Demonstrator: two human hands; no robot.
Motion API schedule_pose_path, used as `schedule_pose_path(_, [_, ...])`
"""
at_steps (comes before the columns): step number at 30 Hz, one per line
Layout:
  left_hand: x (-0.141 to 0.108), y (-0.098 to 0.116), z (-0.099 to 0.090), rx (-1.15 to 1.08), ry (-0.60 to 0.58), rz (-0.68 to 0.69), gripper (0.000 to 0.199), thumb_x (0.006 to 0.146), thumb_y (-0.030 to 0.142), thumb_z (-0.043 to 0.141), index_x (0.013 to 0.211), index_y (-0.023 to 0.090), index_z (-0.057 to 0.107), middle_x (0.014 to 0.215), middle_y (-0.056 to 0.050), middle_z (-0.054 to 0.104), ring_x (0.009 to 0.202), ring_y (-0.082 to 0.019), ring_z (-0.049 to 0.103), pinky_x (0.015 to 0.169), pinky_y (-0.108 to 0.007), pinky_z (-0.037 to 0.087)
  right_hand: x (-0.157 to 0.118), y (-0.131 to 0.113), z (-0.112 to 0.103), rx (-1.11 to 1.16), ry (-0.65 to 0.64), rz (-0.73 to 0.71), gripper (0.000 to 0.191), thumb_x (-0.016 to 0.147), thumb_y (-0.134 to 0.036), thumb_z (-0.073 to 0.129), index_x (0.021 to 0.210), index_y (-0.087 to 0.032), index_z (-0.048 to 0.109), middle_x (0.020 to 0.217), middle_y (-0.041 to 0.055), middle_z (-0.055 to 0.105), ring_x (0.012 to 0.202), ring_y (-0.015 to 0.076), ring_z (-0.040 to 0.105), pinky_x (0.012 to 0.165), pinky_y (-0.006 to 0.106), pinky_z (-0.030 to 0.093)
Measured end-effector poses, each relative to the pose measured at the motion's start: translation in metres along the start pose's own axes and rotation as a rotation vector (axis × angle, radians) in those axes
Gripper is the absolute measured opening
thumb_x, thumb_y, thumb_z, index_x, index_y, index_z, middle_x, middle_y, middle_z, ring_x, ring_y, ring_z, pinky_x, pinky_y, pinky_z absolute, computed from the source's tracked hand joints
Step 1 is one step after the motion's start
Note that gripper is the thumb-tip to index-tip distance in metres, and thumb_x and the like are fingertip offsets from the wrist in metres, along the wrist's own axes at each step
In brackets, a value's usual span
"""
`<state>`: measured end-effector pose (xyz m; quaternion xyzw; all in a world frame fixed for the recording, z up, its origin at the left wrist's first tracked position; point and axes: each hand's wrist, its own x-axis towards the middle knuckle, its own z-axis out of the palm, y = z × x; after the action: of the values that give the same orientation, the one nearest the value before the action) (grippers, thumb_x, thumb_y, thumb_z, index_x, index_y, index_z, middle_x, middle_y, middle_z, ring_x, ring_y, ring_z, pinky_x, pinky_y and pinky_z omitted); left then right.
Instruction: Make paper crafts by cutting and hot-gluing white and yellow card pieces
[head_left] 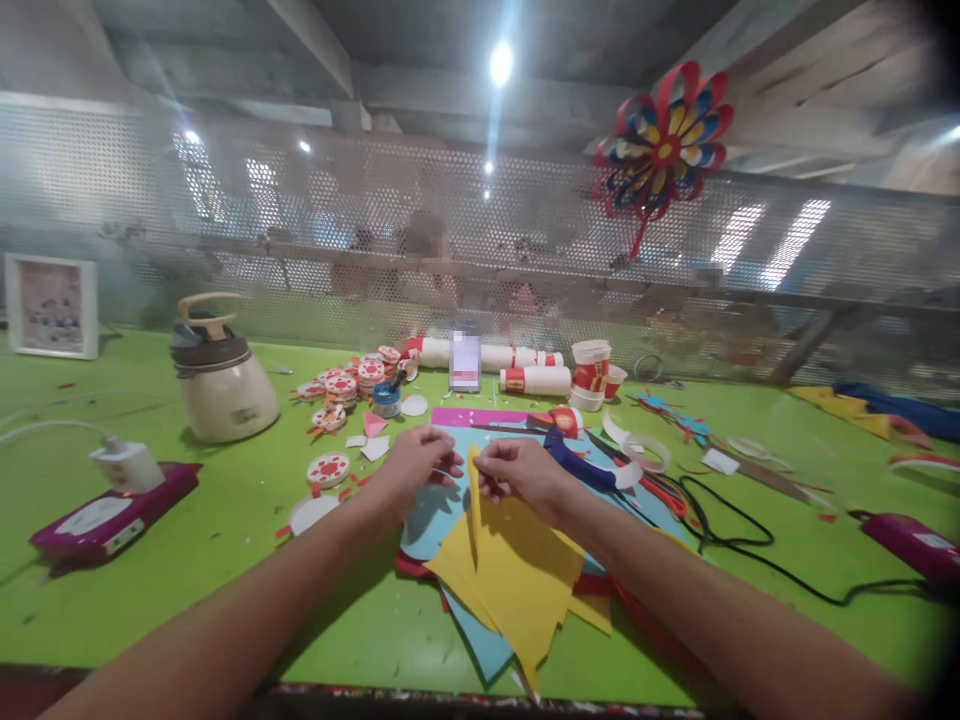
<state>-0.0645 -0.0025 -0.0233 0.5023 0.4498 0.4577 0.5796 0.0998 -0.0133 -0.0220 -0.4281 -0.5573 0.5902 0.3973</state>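
Note:
My right hand [519,472] pinches the upper end of a narrow yellow paper strip [474,515], which hangs almost upright. Just left of the strip is my left hand [426,462], its fingers curved and apart with nothing between them. Beneath both hands lie yellow paper sheets [529,580] with uneven cut edges, on top of light blue sheets [431,525]. Some red shows under the blue edge. Beyond my right wrist is a dark blue handled tool [577,462], its far end partly hidden among scraps.
White-and-red paper discs [341,385] and a blue jar [386,400] stand left of centre. A kettle-shaped flask [221,385] and purple power strip [120,515] are farther left. Paper cups [590,370] and a propped phone [465,362] stand behind. Black cable [739,540] runs right.

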Motion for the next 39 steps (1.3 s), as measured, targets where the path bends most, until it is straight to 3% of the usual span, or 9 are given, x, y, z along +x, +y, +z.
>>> schedule_pose_path(4, [-0.011,-0.001,0.004,0.019,-0.096,-0.056,0.022,0.071,0.032,0.064,0.075,0.014,0.052,0.066,-0.007,0.065,0.056,-0.014,0.061,0.054,-0.027,0.047,-0.008,0.000,-0.006,-0.020,0.011,0.004,0.037,0.058,-0.047,0.075,0.063,-0.014,0.060,0.053,-0.0012,0.062,0.047,0.0093,0.055,0.046,0.022,0.041])
schedule_pose_path(10, [-0.015,-0.010,0.012,0.083,-0.174,-0.078,0.031,0.062,0.022,0.072,0.085,0.018,0.052,0.058,0.002,0.061,0.055,-0.014,0.058,0.051,-0.024,0.042,-0.032,0.006,-0.011,-0.146,-0.015,0.072,0.028,0.067,-0.040,0.071,0.064,-0.014,0.064,0.050,0.0001,0.061,0.044,0.0095,0.051,0.047,0.024,0.038])
schedule_pose_path(18, [-0.016,-0.021,0.015,0.127,-0.286,-0.005,0.033,0.063,0.023,0.070,0.092,0.016,0.054,0.054,0.003,0.060,0.049,-0.013,0.057,0.051,-0.024,0.042,-0.034,0.014,-0.008,-0.344,0.046,0.041,0.022,0.068,-0.030,0.067,0.051,-0.017,0.061,0.043,-0.0035,0.050,0.040,0.0089,0.039,0.042,0.024,0.028])
schedule_pose_path(23, [-0.013,-0.020,0.014,0.257,-0.302,0.030,0.032,0.065,0.020,0.067,0.094,0.016,0.054,0.056,0.001,0.063,0.051,-0.015,0.061,0.052,-0.025,0.043,-0.043,0.016,-0.016,-0.528,0.100,0.015,0.015,0.075,-0.024,0.059,0.063,-0.018,0.066,0.051,-0.0006,0.057,0.046,0.0127,0.048,0.044,0.025,0.034])
schedule_pose_path(27, [-0.001,-0.012,-0.001,0.406,-0.236,0.118,0.034,0.065,0.020,0.064,0.098,0.017,0.054,0.063,-0.001,0.067,0.052,-0.016,0.061,0.050,-0.025,0.044,-0.050,0.010,-0.017,-0.866,0.126,-0.258,0.015,0.082,-0.023,0.054,0.082,-0.018,0.067,0.074,0.0060,0.066,0.069,0.0192,0.057,0.063,0.033,0.045])
schedule_pose_path(30, [0.009,-0.012,-0.012,0.565,-0.198,0.161,0.033,0.067,0.021,0.062,0.098,0.016,0.055,0.066,-0.003,0.068,0.053,-0.016,0.061,0.051,-0.026,0.044,-0.057,0.010,-0.008,-1.153,-0.096,-0.514,0.024,0.084,-0.026,0.055,0.104,-0.015,0.063,0.106,0.0125,0.063,0.100,0.0255,0.052,0.087,0.041,0.041])
schedule_pose_path(32, [0.013,-0.015,-0.017,0.626,-0.195,0.170,0.032,0.067,0.021,0.061,0.098,0.015,0.056,0.064,-0.003,0.068,0.052,-0.016,0.061,0.051,-0.026,0.044,-0.062,0.014,-0.001,-1.251,-0.244,-0.559,0.029,0.085,-0.031,0.055,0.109,-0.015,0.060,0.119,0.0132,0.057,0.112,0.0273,0.044,0.094,0.044,0.036])
schedule_pose_path(34, [0.015,-0.019,-0.018,0.652,-0.195,0.178,0.034,0.066,0.020,0.062,0.099,0.015,0.056,0.062,-0.002,0.067,0.054,-0.017,0.061,0.051,-0.025,0.043,-0.066,0.018,0.004,-1.271,-0.294,-0.553,0.031,0.087,-0.035,0.054,0.110,-0.016,0.058,0.122,0.0125,0.055,0.116,0.0272,0.042,0.097,0.044,0.035])
schedule_pose_path(39, [0.016,-0.025,-0.019,0.737,-0.218,0.202,0.037,0.066,0.018,0.060,0.102,0.017,0.057,0.065,0.001,0.065,0.059,-0.017,0.062,0.055,-0.025,0.043,-0.067,0.016,-0.010,-1.181,-0.133,-0.564,0.032,0.090,-0.030,0.050,0.117,-0.014,0.054,0.122,0.0146,0.052,0.115,0.0246,0.043,0.097,0.041,0.038])
